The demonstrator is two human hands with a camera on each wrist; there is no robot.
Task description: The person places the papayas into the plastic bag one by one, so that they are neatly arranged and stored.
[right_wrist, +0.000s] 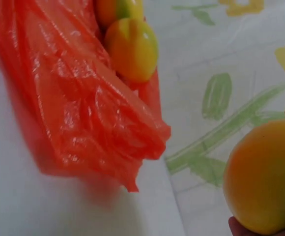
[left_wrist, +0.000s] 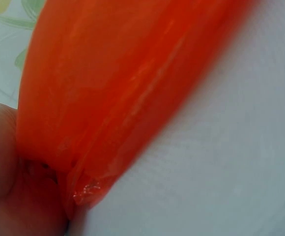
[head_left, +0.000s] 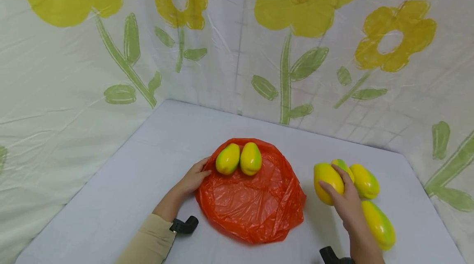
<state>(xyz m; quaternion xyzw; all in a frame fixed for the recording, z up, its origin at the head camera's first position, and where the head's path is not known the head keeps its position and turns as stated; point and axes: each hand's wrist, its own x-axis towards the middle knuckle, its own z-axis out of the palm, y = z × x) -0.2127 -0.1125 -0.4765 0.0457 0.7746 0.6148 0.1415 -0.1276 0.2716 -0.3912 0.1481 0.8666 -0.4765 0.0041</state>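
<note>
A red plastic bag (head_left: 248,210) lies spread on the white table with its rim standing up. Inside, against its far side, two yellow-green mangoes (head_left: 250,158) sit side by side. My left hand (head_left: 194,177) grips the left rim of the bag; the left wrist view shows the bunched plastic (left_wrist: 88,189) against the thumb. To the right of the bag, my right hand (head_left: 348,198) holds another mango (head_left: 327,181) between thumb and fingers. That held mango (right_wrist: 265,177) also shows at the right edge of the right wrist view.
Three more mangoes lie at the right of the table, one mango (head_left: 378,225) beside my right wrist and another mango (head_left: 364,181) just beyond the hand. A white curtain (head_left: 222,70) printed with yellow flowers hangs behind the table (head_left: 155,144). A black strap device (head_left: 185,225) is on my left wrist.
</note>
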